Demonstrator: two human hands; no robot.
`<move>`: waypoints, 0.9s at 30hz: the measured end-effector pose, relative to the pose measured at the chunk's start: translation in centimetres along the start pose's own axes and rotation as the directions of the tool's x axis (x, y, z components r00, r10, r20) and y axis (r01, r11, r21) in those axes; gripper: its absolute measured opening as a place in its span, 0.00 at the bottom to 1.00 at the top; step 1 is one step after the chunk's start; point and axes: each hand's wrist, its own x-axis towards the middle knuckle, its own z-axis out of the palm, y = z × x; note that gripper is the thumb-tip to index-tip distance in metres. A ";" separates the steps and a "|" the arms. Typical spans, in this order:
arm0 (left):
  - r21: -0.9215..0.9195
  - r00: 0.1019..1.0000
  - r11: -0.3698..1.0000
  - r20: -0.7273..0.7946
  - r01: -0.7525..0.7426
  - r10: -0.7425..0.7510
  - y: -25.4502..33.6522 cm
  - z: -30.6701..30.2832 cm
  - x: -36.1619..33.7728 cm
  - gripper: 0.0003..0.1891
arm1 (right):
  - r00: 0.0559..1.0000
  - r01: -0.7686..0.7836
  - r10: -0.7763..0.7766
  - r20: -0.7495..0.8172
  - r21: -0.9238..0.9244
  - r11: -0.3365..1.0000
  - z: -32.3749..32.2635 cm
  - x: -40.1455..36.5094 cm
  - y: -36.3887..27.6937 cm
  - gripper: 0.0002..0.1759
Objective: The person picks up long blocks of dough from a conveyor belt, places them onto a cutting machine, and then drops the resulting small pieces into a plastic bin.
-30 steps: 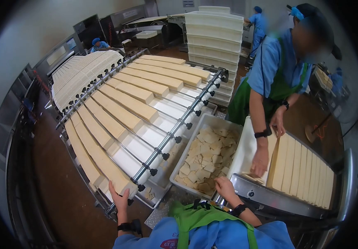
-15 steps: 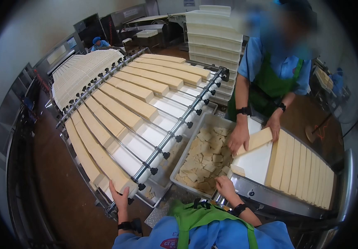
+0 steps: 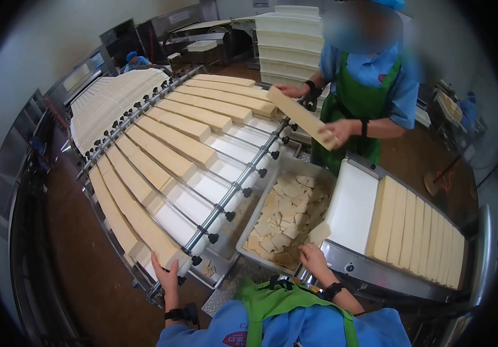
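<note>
Long stacks of pale sheets (image 3: pixel 171 163) lie in rows between metal rods on the left conveyor. My left hand (image 3: pixel 165 273) rests with spread fingers against the near end of the closest long stack (image 3: pixel 155 233). Over the edge of a bin (image 3: pixel 245 236) full of broken pieces (image 3: pixel 282 217), my right hand (image 3: pixel 313 257) has its fingers bent together at a loose piece of sheet (image 3: pixel 320 232); whether it grips that piece is hard to make out. To the right, several stacks (image 3: pixel 413 231) stand side by side on the second conveyor (image 3: pixel 353 202).
Across the bin, a co-worker in a green apron (image 3: pixel 356 87) holds one stack (image 3: pixel 302 117) in both hands. White trays (image 3: pixel 289 43) are piled behind. A metal bar with black knobs (image 3: pixel 240 182) crosses the left conveyor. Another person (image 3: pixel 137 61) is far back.
The co-worker has lifted a stack off the right conveyor and moved it left, towards the left conveyor's far end. The loose piece by my right hand is tilted differently. My left hand has stayed in place.
</note>
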 end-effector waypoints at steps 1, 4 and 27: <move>-0.003 1.000 1.000 -0.002 0.002 -0.002 -0.1 0.0 0.0 0.41 | 1.000 -0.003 0.003 0.003 0.000 1.000 0.1 0.0 0.1 0.09; 0.020 1.000 1.000 -0.008 -0.006 0.006 0.1 0.1 0.1 0.41 | 1.000 -0.022 0.022 0.018 -0.015 1.000 -0.1 0.0 -0.1 0.09; 0.008 0.999 1.000 -0.051 -0.003 0.004 -0.5 0.3 0.3 0.38 | 1.000 -0.025 0.025 0.011 -0.003 1.000 0.1 -0.1 0.2 0.09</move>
